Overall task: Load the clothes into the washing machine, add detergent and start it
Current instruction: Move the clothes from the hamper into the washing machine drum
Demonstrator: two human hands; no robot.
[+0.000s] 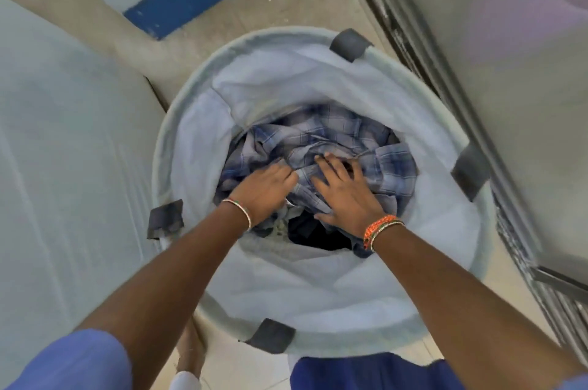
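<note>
Down in the laundry hamper (321, 338), the left hand (264, 189) bunches the plaid shirt (334, 141) in curled fingers while the right hand (343, 192) lies flat on it, fingers spread. Lifted one-handed, the shirt may drag the dark garment (315, 230) underneath out onto the floor (334, 1).

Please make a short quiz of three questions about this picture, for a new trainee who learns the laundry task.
1. True or false: both hands reach into the laundry basket.
2. Which pattern has the top garment? A striped, B plaid, C dotted.
3. Fill in: the right hand lies with spread fingers on the plaid shirt, while the left hand ____ its cloth.

Key: 1 true. 2 B. 3 grips.
</note>
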